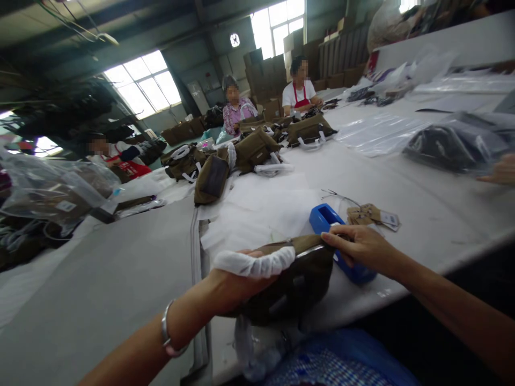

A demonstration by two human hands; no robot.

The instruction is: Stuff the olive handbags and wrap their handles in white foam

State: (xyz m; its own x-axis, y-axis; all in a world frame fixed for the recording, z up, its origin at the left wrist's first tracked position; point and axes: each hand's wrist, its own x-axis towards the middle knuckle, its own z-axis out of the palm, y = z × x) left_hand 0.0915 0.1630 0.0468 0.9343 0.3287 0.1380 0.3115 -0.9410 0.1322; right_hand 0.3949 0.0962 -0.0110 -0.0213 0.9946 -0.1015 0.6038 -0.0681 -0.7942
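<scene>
Here's the right hand (pixel 360 244), thumb and fingers pinched tight on the top corner of an olive-brown fabric bag (pixel 300 289). The left hand (pixel 237 289) runs beneath its crinkled, white-wrapped handle (pixel 257 264); how far those fingers curl, I can't tell. The bag tilts at six o'clock, by the white table's (pixel 426 214) near edge.

Trouble spots? Only a corner is pinched, so a looser thumb could let that end drop. The wrapping looks thin; rubbing from the left hand might tear it. And the hollow blue dispenser (pixel 360 272) sits right by the right hand at four o'clock: a careless knuckle could knock it.

Out to the containers! That dispenser's contents, I can't make out. At ten o'clock, a loose clear plastic bag (pixel 24 177) holds something brown with a white label (pixel 65 206). At two, a glossy clear plastic wrapper (pixel 483 150) covers a dark, soft-looking bundle (pixel 436 145). Toward twelve, more olive-brown bags (pixel 257 150) cluster, their insides hidden.
</scene>
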